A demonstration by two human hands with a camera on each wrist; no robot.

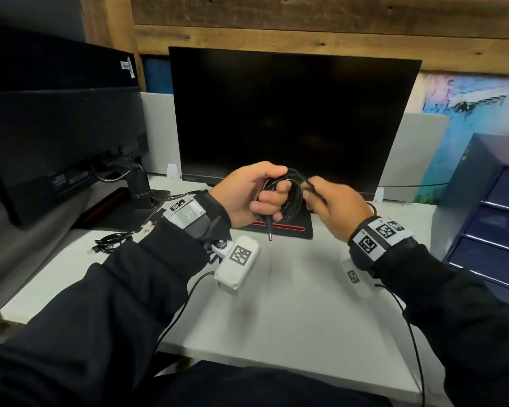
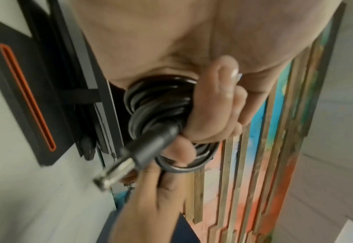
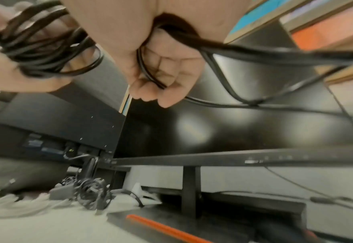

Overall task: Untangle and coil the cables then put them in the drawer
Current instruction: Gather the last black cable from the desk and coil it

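Note:
A black cable coil [image 1: 285,198] hangs in the air in front of the monitor, looped round the fingers of my left hand [image 1: 256,192]. Its barrel plug [image 1: 269,230] points down below that hand and fills the middle of the left wrist view as a metal-tipped plug [image 2: 130,157] beside the coil [image 2: 159,102]. My right hand [image 1: 332,207] grips the free strand [image 3: 148,69] just right of the coil [image 3: 40,47]; the strand runs on to the right past the monitor. A second coiled black cable [image 1: 112,240] with a USB plug lies on the desk at left. A blue drawer unit [image 1: 494,230] stands at right, drawers closed.
A black monitor [image 1: 291,118] stands behind my hands on a black base with a red stripe [image 1: 288,229]. Another monitor's back [image 1: 56,136] on its arm fills the left. A bundle of small cables [image 3: 92,192] lies by that arm. The white desk [image 1: 291,304] spreads below my hands.

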